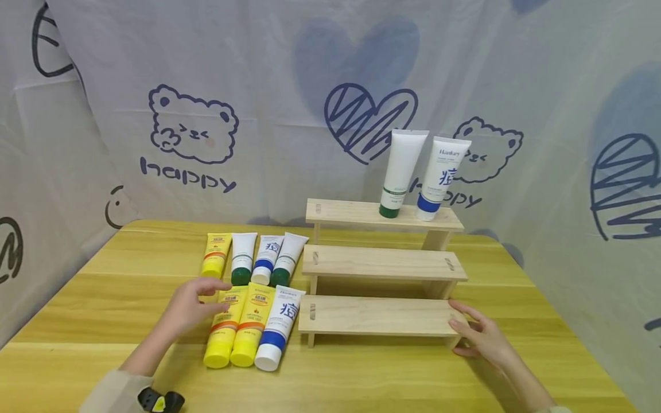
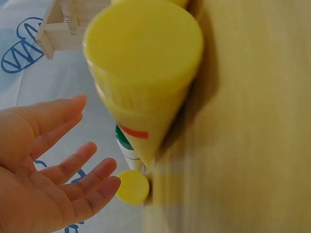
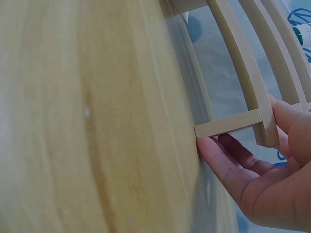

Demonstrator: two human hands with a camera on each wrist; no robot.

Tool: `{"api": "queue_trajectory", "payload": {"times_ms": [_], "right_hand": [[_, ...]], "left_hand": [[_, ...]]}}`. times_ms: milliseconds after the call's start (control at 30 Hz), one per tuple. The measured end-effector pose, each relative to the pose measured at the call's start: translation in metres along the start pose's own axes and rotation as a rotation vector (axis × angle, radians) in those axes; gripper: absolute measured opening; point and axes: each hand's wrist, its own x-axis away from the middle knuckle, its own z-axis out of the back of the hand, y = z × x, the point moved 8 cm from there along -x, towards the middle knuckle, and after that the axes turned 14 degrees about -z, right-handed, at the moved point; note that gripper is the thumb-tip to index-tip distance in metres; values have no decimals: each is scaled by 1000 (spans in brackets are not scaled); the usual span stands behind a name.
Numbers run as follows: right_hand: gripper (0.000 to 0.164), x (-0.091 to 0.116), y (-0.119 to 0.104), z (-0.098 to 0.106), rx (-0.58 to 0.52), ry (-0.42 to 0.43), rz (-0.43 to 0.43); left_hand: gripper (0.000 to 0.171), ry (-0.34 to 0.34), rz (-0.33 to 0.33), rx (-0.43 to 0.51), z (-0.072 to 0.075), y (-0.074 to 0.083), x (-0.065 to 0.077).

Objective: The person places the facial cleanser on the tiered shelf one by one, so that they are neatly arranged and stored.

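Note:
My left hand (image 1: 192, 305) hovers with spread, relaxed fingers over the left edge of the front row of squeeze tubes. Nearest to it lies a yellow tube (image 1: 225, 328), apart from the fingers in the left wrist view. Beside that lie a second yellow tube (image 1: 254, 324) and a white tube with a blue band (image 1: 279, 327). At the stepped wooden stand (image 1: 382, 316), my right hand (image 1: 484, 338) grips the lowest step's right end. Its thumb is on the board and its fingers are against the leg (image 3: 228, 124), in the right wrist view.
Behind the front row lie smaller tubes: a yellow one (image 1: 216, 255), two white ones with green caps (image 1: 243, 252) and a white-and-blue one (image 1: 267, 258). A green-capped tube (image 1: 404, 169) and a blue-banded tube (image 1: 443, 178) stand upright on the top step. A printed curtain (image 1: 268, 143) hangs behind.

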Motion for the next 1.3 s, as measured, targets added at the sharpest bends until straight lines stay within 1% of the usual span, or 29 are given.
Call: {"api": "queue_trajectory", "payload": {"times_ms": [67, 200, 300, 367, 433, 567, 700, 833, 1000, 1167, 1233, 1300], "right_hand": [[54, 0, 0, 0, -1, 4, -9], [57, -1, 0, 0, 12, 11, -23], [58, 0, -1, 0, 21, 13, -26], [58, 0, 0, 0, 19, 13, -29], [58, 0, 0, 0, 15, 12, -32], [58, 0, 1, 0, 17, 15, -36], [58, 1, 0, 0, 24, 17, -35], [59, 0, -1, 0, 20, 22, -39], [59, 0, -1, -1, 21, 20, -34], [58, 0, 0, 0, 19, 21, -27], [58, 0, 0, 0, 18, 22, -27], [58, 0, 0, 0, 17, 22, -28]], "left_hand": [[34, -23, 15, 3, -1, -3, 2], [41, -79, 82, 22, -6, -11, 6], [46, -116, 138, 71, -11, -17, 9], [47, -126, 161, 102, -13, -19, 10], [47, -128, 186, 128, -16, -22, 10], [50, -125, 213, 160, -18, -25, 10], [53, -120, 260, 205, -20, -29, 10], [54, -128, 303, 246, -22, -34, 9], [54, -146, 319, 276, -24, -36, 7], [52, -169, 290, 284, -28, -32, 5], [51, -176, 302, 300, -30, -33, 5], [50, -175, 334, 325, -32, -34, 5]]}}
